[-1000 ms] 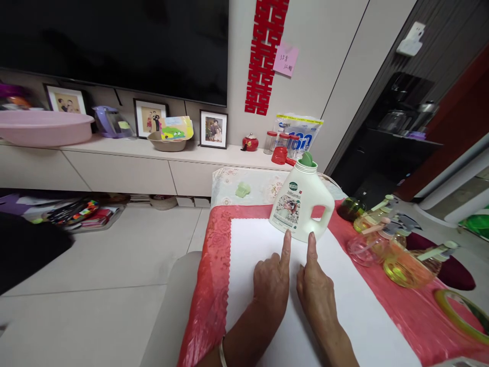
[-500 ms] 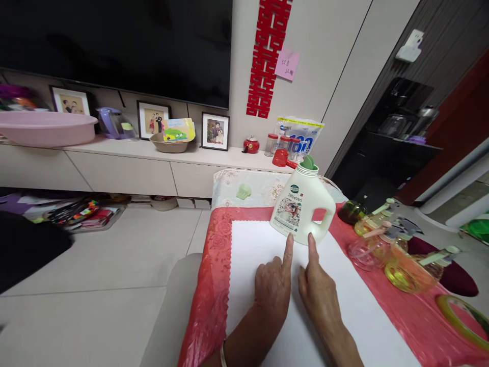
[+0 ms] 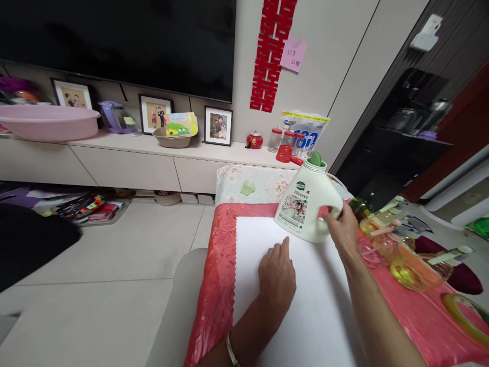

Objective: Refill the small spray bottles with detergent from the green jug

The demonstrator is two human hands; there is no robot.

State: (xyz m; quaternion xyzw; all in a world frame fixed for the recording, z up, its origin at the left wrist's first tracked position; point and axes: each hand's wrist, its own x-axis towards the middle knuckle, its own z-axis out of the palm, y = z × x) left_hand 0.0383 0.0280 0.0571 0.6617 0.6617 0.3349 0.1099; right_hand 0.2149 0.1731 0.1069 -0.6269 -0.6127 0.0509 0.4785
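A pale green laundry detergent jug (image 3: pixel 319 196) stands upright at the far end of the white sheet (image 3: pixel 305 306), with a green spout in its open neck. My right hand (image 3: pixel 344 227) is at the jug's handle, its fingers wrapped round it and partly hidden behind. My left hand (image 3: pixel 278 275) is over the sheet in front of the jug, palm down and holding nothing. Its index finger points forward and the other fingers are loosely bent. Beyond the sheet, left of the jug, lies a small pale green object (image 3: pixel 247 187) on the flowered cloth.
Several spray bottles (image 3: pixel 410 267) with coloured liquid stand along the table's right side, near a roll of tape (image 3: pixel 468 316). A red plastic cover (image 3: pixel 214 275) lies under the sheet. Behind, a low cabinet (image 3: pixel 133 165) carries photo frames, a pink basin (image 3: pixel 49 122) and red-lidded jars (image 3: pixel 275 140).
My right hand has moved from pointing in front of the jug to its handle and closed on it. My left hand stays over the sheet, its other fingers less tightly curled.
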